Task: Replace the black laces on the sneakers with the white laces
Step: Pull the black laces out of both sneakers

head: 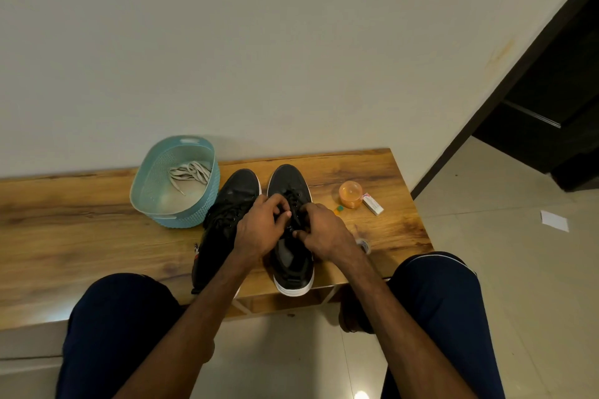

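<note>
Though the eyelets lie hidden beneath them, left hand (259, 228) and right hand (325, 235) pinch one sneaker's (293, 269) black laces (294, 199).

Wooden table (81, 230) w/ dark grain streaks, back edge against the wall. On it, L to R: light-blue perforated basket (181, 220) near the back; two black sneakers w/ white soles, side by side, toes to the wall: left sneaker (236, 191) just beside the basket, right sneaker (287, 181) w/ heel at the front edge. Then orange tub (350, 194), small green-yellow bit (338, 209) and white box (372, 204) right beside it. Clear roundish item (365, 245) nearer the front, partly hidden.
</note>
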The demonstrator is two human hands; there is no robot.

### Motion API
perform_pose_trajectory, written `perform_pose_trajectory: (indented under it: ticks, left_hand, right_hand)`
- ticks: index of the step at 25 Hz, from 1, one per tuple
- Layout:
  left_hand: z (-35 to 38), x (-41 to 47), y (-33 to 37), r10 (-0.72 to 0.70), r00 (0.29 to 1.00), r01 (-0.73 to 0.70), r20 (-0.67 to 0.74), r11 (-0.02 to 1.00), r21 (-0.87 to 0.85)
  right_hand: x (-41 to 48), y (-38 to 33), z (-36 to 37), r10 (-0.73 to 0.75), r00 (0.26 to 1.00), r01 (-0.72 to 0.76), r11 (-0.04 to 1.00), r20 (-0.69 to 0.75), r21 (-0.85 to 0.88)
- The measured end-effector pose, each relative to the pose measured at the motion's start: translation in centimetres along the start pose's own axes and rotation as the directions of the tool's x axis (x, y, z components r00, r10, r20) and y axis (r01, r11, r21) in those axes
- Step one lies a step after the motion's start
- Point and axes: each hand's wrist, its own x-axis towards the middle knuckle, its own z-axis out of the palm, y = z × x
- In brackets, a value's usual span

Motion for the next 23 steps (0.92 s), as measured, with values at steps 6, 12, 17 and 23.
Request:
perform_pose_trajectory:
  ticks: [6, 12, 17, 23]
  left_hand:
    - [1.8, 1.1, -1.1, -0.349, 0.932, 0.349, 0.1, 0.785, -0.511]
    - [0.2, 0.0, -0.9, -0.014, 0.982, 0.011, -0.186, 1.0, -0.018]
    - [0.4, 0.0, -0.3, 0.085, 0.979, -0.058, -0.184, 0.987, 0.15]
    - [-0.9, 0.7, -0.4, -0.282, 0.944, 0.324, 0.168, 0.716, -0.618]
  right_hand:
    - [0.0, 0.0, 0.3, 0.025, 1.0, -0.025, 1.0, -0.001, 0.005]
    - [0.2, -0.1, 0.2, 0.046, 0.998, -0.047, 0.999, 0.04, 0.017]
    - [-0.2, 0.0, 0.9, 0.018, 1.0, -0.016, 0.994, 0.017, -0.109]
    - [-1.2, -0.6, 4.4, 0.072, 0.997, -0.071, 0.997, -0.009, 0.012]
